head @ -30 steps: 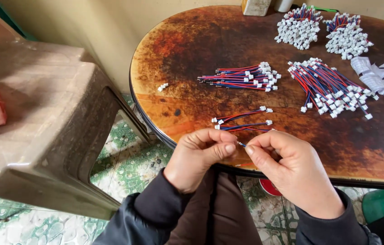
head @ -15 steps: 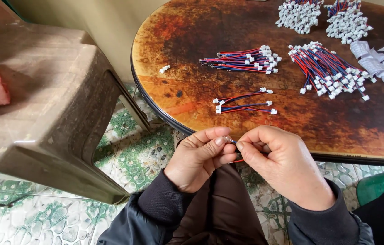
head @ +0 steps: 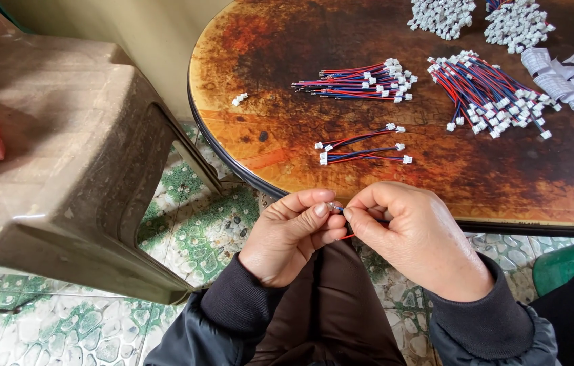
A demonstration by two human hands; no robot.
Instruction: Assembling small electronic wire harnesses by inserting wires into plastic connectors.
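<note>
fingertips [head: 322, 210] of both our hands pinch one small red and blue wire [head: 346, 236] between them, just off the near edge of the round table [head: 287, 41]. our left hand [head: 290, 234] and right hand [head: 416, 237] meet thumb to thumb, equally near. the wire's long axis runs roughly left to right, mostly hidden under our right fingers. two finished wire pairs [head: 361, 146] lie on the table just beyond.

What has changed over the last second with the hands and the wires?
Both hands, left and right, drew back from the table edge toward the lap, still pinching the same red-and-blue wire between fingertips. The two finished wires and bundles stayed put.
</note>
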